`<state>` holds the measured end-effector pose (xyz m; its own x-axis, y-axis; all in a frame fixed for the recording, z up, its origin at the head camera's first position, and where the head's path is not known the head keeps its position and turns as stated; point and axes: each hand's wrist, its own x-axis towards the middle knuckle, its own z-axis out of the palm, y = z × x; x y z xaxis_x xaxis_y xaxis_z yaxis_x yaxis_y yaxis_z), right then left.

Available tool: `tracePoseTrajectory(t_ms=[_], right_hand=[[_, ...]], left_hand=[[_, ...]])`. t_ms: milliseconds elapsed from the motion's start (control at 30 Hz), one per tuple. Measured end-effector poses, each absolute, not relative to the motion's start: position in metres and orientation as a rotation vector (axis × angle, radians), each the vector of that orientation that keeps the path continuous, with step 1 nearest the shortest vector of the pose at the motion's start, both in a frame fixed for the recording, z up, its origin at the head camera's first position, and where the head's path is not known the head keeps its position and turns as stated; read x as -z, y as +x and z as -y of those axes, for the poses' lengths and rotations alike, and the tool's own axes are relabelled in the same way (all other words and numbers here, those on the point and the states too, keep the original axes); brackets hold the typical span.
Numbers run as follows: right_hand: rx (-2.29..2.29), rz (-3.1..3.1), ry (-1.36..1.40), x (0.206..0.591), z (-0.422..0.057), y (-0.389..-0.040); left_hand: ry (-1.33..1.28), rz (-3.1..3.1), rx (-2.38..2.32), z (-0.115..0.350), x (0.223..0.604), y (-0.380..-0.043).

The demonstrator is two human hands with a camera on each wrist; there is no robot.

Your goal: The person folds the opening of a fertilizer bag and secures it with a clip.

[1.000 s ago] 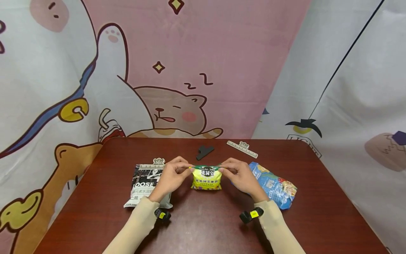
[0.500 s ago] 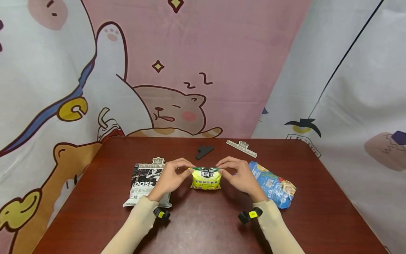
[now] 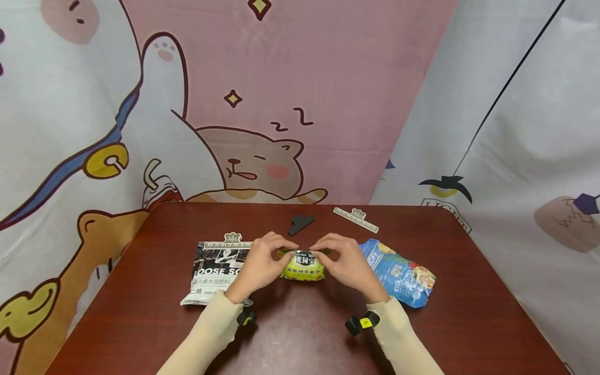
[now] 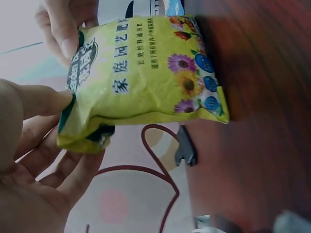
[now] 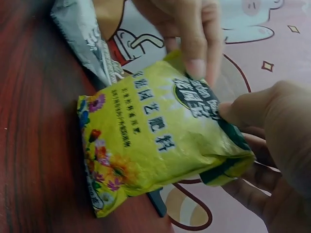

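A small yellow-green fertilizer bag [image 3: 302, 268] with printed flowers stands on the table between both hands. My left hand [image 3: 262, 260] pinches the top left of the bag, thumb in front and fingers behind. On the other side my right hand [image 3: 348, 262] pinches the top right the same way. In the left wrist view the bag's dark green top edge is folded over toward the back, beside the left thumb [image 4: 53, 102]. The right wrist view shows the right thumb [image 5: 238, 112] pressing near the printed label, and the folded corner behind it.
A black-and-white bag [image 3: 211, 281] with a metal clip [image 3: 229, 244] along its top lies at the left. To the right is a blue bag [image 3: 400, 276]. A black clip [image 3: 300, 224] and a silver clip [image 3: 356, 219] lie farther back on the table [image 3: 300, 333].
Both hands have moved closer together along the bag's top. The top edge, flat and stretched between them earlier, is now folded back, and the bag looks shorter.
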<state>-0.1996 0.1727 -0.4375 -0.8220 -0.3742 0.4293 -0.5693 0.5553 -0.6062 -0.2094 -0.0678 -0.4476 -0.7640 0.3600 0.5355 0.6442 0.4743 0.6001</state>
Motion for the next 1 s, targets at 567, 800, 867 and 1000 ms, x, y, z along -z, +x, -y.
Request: tracePoseTrajectory(t_ms=[567,800,867,1000], right_hand=[[-1.01,2.405,0.825,0.445,-0.164,-0.197],[-0.979,2.369,0.79,0.447,-0.161,-0.198],[-0.988,2.367,0.783,0.446,-0.16,-0.198],[-1.034,2.387,0.781,0.446,-0.16,-0.199]], left_hand=[[-0.887,2.363,0.983,0.048,0.445,-0.204],[-0.864,2.355,0.991,0.048,0.448,-0.203],[-0.867,2.36,0.995,0.049,0.448,-0.204],[-0.895,2.384,1.064,0.054,0.449,-0.207]])
